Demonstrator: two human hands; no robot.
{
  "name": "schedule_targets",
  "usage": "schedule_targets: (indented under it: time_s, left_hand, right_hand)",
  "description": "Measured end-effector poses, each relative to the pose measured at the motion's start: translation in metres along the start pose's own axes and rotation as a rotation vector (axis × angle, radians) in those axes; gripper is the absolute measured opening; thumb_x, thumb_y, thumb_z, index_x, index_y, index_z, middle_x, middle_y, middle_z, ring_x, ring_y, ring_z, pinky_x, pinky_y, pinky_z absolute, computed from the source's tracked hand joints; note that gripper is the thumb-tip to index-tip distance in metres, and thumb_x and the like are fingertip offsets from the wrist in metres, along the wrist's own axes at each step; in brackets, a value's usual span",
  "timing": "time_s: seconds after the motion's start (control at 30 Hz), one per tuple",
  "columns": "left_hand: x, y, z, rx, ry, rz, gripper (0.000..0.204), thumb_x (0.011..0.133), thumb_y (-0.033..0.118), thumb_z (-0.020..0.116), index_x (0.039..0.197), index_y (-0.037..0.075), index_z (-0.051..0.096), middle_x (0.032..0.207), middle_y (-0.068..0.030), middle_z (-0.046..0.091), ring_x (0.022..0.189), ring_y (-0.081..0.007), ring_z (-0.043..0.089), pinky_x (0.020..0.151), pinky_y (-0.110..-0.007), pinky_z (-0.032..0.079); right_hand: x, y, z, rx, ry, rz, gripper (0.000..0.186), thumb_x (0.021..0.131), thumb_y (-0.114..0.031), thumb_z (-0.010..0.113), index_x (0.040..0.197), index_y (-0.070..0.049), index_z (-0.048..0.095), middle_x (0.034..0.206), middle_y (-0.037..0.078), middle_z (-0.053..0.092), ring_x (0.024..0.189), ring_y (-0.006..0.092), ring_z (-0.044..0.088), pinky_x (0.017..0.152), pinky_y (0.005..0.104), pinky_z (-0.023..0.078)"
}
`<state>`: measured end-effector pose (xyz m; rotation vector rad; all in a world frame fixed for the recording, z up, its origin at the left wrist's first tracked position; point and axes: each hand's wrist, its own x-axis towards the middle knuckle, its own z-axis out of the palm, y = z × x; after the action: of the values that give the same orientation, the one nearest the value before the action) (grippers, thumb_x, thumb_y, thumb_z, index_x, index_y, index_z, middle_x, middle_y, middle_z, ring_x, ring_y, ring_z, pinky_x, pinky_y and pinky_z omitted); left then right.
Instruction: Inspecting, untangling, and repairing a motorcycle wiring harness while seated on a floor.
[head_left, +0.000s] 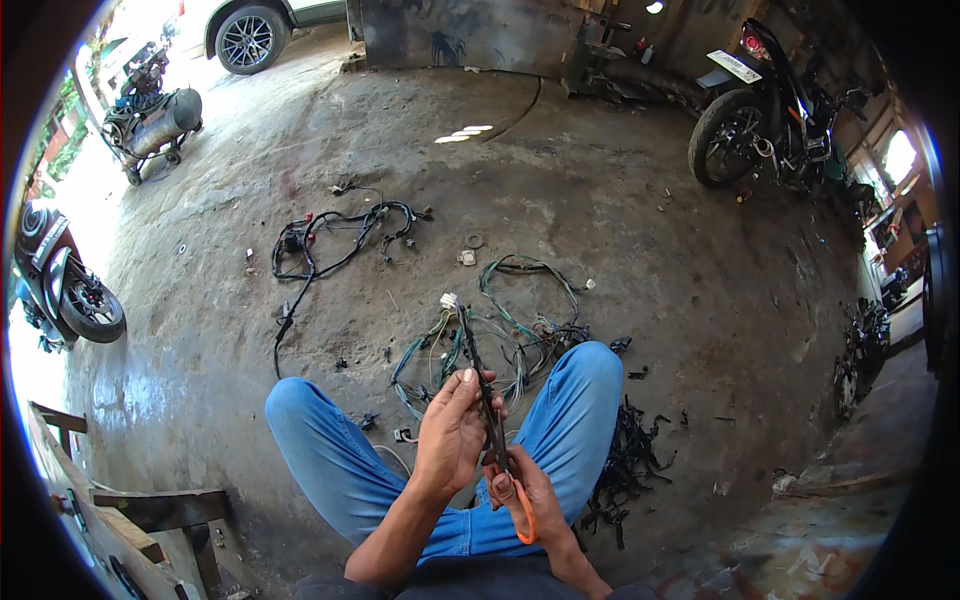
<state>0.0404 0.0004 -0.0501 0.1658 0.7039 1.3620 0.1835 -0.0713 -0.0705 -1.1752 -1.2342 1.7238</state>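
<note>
Between my knees, my left hand (452,428) pinches a wiring harness (476,350) wrapped in black tape. Its upper end carries a white connector (449,300) with loose thin wires. Just below, my right hand (527,488) is closed round a pair of scissors with an orange handle (526,520). The scissors' dark blades run up alongside the harness, and I cannot tell whether they touch it. Green and blue bare wires (405,375) spread over the floor beneath my hands, partly hidden by them.
A second black harness (310,255) lies ahead to the left. Black tape scraps (625,470) heap beside my right leg. A motorcycle (770,125) stands far right, another motorcycle (75,280) at left. An air compressor (160,120) and a car wheel (250,40) are behind. Wooden beams (150,500) sit lower left.
</note>
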Motion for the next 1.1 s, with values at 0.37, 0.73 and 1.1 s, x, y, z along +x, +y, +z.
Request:
schedule_targets:
  time_s: [0.37,0.73,1.1]
  left_hand:
    - [0.013,0.007,0.003,0.002,-0.035,-0.164,0.020,0.106,0.025,0.053,0.111,0.006,0.057,0.098,-0.0037,0.060,0.089,-0.0147,0.059,0.081,-0.028,0.049]
    - [0.014,0.011,-0.004,0.372,-0.266,-0.095,0.030,0.109,0.030,0.044,0.122,0.005,0.054,0.097,0.0005,0.055,0.083,-0.0085,0.051,0.072,-0.023,0.041]
    - [0.018,0.026,-0.019,0.898,-0.400,0.089,0.038,0.101,0.036,0.062,0.114,0.002,0.058,0.093,0.0017,0.056,0.083,-0.0057,0.050,0.073,-0.024,0.044]
  right_hand:
    - [0.013,0.001,-0.010,0.380,-0.002,0.051,0.050,0.090,-0.042,0.075,0.114,-0.002,0.058,0.087,-0.004,0.051,0.077,0.0042,0.047,0.065,0.0192,0.039]
    - [0.020,-0.018,-0.014,0.675,-0.149,0.008,0.063,0.092,-0.061,0.062,0.115,-0.002,0.052,0.080,0.001,0.047,0.061,0.0069,0.038,0.054,0.0240,0.032]
    - [0.017,-0.022,-0.017,0.699,-0.189,0.054,0.066,0.092,-0.063,0.061,0.115,-0.002,0.052,0.079,0.001,0.047,0.061,0.0068,0.038,0.054,0.0243,0.032]
